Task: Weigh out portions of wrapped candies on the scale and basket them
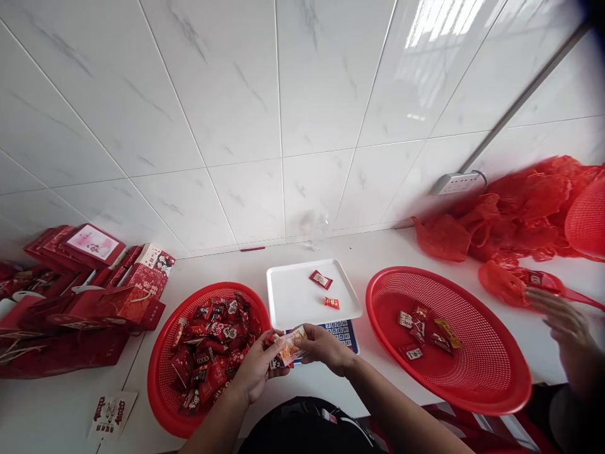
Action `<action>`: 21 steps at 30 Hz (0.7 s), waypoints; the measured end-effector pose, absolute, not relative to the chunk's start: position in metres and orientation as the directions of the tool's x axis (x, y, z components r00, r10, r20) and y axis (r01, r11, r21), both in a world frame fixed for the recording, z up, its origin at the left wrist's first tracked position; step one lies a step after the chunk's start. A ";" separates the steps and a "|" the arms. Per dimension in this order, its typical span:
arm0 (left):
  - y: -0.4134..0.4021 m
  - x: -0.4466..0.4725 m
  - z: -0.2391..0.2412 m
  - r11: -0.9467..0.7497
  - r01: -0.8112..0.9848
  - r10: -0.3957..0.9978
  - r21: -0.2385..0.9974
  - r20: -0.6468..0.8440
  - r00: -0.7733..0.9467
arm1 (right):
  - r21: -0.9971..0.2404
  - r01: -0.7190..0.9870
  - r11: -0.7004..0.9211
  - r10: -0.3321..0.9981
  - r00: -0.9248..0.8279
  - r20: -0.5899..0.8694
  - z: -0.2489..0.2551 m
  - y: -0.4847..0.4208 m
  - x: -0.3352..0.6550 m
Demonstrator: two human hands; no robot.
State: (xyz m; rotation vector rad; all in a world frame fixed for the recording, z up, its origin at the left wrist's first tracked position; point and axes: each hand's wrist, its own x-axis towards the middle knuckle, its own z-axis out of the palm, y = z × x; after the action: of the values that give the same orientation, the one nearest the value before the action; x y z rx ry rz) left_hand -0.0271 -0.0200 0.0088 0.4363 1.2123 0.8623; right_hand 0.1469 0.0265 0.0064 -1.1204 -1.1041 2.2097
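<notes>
My left hand (255, 371) and my right hand (326, 348) meet in front of my body, both closed on a pale pink and orange wrapped candy (293, 344). More small wrapped pieces show under it in my left fingers, partly hidden. Just behind my hands is a scale (350, 335) with a blue number keypad, partly covered by them. On its white tray (288, 293) lie a dark red wrapped candy (321, 279) and a smaller orange-red one (331, 303). A red basket (158, 378) full of red wrapped candies stands beside my left hand.
Right of the scale, a larger red basket (491, 353) holds several candies. Another person's hand (562, 321) is at far right, near red plastic bags (520, 202). Red gift bags (99, 309) stand at left. A power strip (457, 183) sits by the tiled wall.
</notes>
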 end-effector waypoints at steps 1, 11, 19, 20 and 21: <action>-0.019 -0.026 0.007 0.625 -0.359 0.762 0.694 -0.642 0.086 | -0.802 -0.019 -0.597 0.671 -0.559 -0.486 0.005 0.029 0.148; -0.010 -0.031 0.012 0.584 -0.540 0.717 0.606 -0.697 -0.007 | -0.716 -0.344 -0.607 0.793 -0.219 -0.568 -0.004 0.060 0.168; -0.016 -0.019 0.013 0.650 -0.440 0.714 0.619 -0.696 0.075 | -0.784 0.042 -0.619 0.599 -0.620 -0.506 0.002 0.026 0.147; -0.017 -0.017 0.013 0.657 -0.421 0.718 0.625 -0.690 0.095 | -0.800 0.060 -0.597 0.615 -0.605 -0.505 0.002 0.024 0.145; -0.017 -0.016 0.012 0.661 -0.406 0.722 0.631 -0.683 0.112 | -0.811 0.075 -0.581 0.636 -0.580 -0.509 0.003 0.023 0.143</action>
State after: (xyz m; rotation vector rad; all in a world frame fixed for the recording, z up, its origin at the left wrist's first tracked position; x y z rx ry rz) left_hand -0.0158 -0.0173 0.0124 0.3192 1.1960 0.8485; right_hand 0.1427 0.0228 0.0026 -1.1929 -1.1907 2.2120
